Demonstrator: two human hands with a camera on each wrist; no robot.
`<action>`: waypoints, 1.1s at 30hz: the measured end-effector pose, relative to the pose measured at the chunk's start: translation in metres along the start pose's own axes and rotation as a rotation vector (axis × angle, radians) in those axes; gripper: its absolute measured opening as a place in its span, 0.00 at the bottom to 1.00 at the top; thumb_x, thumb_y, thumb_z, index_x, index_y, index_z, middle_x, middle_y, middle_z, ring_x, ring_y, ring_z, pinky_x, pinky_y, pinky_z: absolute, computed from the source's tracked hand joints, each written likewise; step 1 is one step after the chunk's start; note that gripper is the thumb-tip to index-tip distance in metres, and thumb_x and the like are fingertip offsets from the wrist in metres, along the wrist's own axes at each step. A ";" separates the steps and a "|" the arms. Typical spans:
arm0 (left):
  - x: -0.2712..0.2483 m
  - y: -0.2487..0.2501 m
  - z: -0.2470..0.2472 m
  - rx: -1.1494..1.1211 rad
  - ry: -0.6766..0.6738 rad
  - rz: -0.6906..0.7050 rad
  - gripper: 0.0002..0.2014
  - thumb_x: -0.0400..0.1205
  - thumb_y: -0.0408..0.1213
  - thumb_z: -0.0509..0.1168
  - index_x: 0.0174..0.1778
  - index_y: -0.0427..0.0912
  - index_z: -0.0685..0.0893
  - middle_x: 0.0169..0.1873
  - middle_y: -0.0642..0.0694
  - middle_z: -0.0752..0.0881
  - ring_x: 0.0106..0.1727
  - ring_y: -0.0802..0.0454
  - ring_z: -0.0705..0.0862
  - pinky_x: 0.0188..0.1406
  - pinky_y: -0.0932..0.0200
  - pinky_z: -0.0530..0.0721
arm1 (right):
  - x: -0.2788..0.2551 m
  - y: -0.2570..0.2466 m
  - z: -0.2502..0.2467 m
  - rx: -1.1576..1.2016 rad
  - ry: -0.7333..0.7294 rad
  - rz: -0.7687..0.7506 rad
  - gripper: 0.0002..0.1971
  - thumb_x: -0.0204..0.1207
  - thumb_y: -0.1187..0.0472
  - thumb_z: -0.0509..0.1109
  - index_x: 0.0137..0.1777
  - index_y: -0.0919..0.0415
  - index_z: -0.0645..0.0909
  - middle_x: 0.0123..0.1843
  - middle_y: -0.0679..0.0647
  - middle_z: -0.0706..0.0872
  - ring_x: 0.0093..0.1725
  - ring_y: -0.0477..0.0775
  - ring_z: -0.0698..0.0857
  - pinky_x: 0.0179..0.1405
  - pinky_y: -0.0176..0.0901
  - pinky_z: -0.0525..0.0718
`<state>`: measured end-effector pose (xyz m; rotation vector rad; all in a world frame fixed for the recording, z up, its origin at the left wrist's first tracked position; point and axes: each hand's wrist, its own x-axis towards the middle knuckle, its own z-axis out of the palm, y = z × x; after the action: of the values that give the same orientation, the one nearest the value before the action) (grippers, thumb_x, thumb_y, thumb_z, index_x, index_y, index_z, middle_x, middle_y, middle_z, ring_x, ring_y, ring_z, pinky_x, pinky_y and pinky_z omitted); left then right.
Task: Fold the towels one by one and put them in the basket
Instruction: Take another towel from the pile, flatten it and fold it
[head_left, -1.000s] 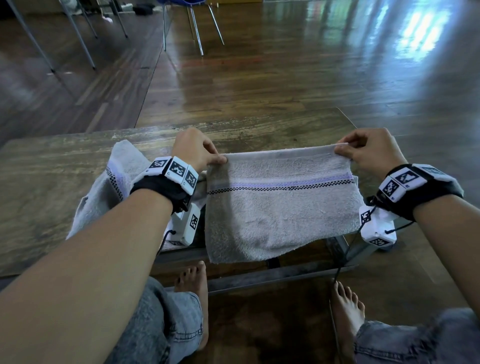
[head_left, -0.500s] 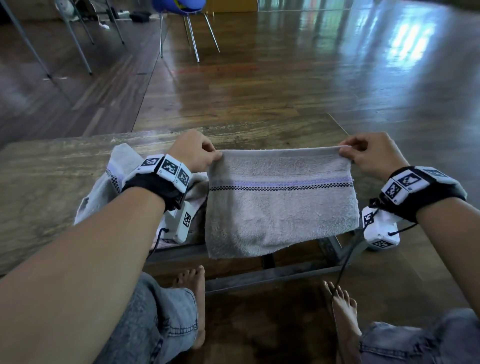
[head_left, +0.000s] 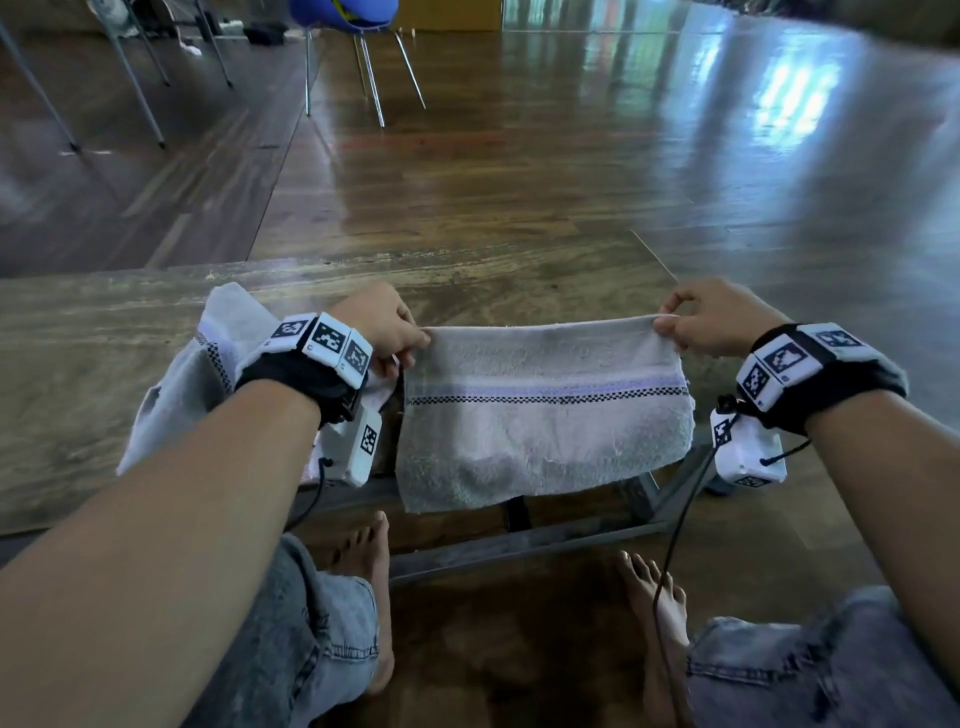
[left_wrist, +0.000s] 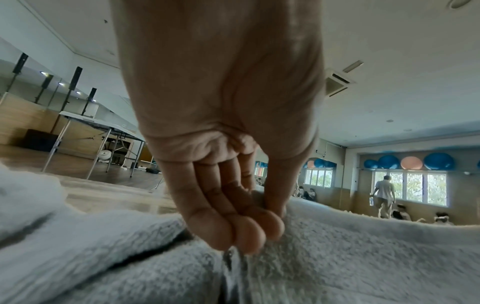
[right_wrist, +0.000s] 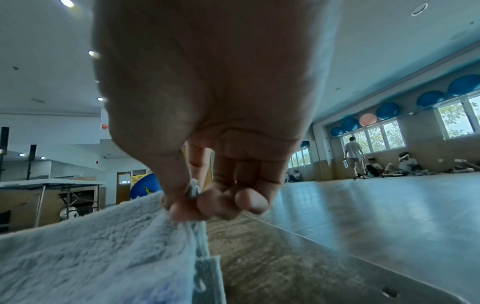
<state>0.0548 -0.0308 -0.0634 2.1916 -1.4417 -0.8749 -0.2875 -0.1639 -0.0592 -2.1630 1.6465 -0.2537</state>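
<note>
The left hand (head_left: 382, 325) pinches the upper left corner of a pale grey towel (head_left: 540, 410), thumb in front and fingers (left_wrist: 233, 230) bunched behind the cloth, as the left wrist view shows. The right hand (head_left: 719, 317) pinches the opposite upper corner between thumb and curled fingers (right_wrist: 207, 203), with a small tuft of fabric sticking up above the pinch. Between the two hands the towel's top edge is stretched nearly straight, and the cloth hangs down from it toward the person, its lower edge dangling past the near edge of the wooden worktop (head_left: 78, 374). A lilac stripe and a thin black checked line run across the towel just below the hands. The towel looks doubled over, though the layers cannot be told apart for certain.

Just beyond and below the left wrist lies a second towel (head_left: 208, 364) of the same kind, rumpled on the worktop, partly hidden by the left forearm; it touches or nearly touches the held towel's left side.

Beneath the hanging cloth are the worktop's metal frame (head_left: 545, 540) and the person's bare feet on the dark wooden floor (head_left: 519, 171). Far ahead of the left hand stands a blue chair (head_left: 345, 15) on thin metal legs.
</note>
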 end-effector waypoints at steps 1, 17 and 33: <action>0.001 0.001 -0.001 -0.002 -0.010 -0.022 0.10 0.82 0.34 0.70 0.40 0.29 0.88 0.23 0.40 0.89 0.21 0.45 0.85 0.30 0.49 0.89 | 0.000 -0.002 0.001 0.046 -0.043 0.038 0.07 0.82 0.57 0.72 0.45 0.59 0.83 0.32 0.54 0.90 0.29 0.52 0.84 0.31 0.40 0.80; -0.013 0.049 -0.026 -0.339 0.750 0.477 0.08 0.87 0.41 0.61 0.50 0.39 0.79 0.39 0.50 0.82 0.39 0.56 0.81 0.37 0.69 0.74 | -0.008 -0.058 -0.039 0.795 0.248 -0.111 0.10 0.90 0.62 0.60 0.45 0.53 0.71 0.51 0.71 0.86 0.37 0.55 0.91 0.33 0.52 0.92; 0.001 -0.011 -0.006 -0.002 0.181 0.324 0.10 0.72 0.38 0.80 0.46 0.39 0.92 0.40 0.43 0.92 0.41 0.49 0.88 0.46 0.52 0.87 | -0.010 0.035 0.007 0.174 0.196 -0.269 0.03 0.77 0.64 0.77 0.49 0.60 0.88 0.47 0.53 0.91 0.50 0.57 0.87 0.57 0.47 0.80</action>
<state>0.0668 -0.0276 -0.0659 1.9042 -1.6395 -0.5512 -0.3184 -0.1607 -0.0792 -2.2792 1.3665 -0.6802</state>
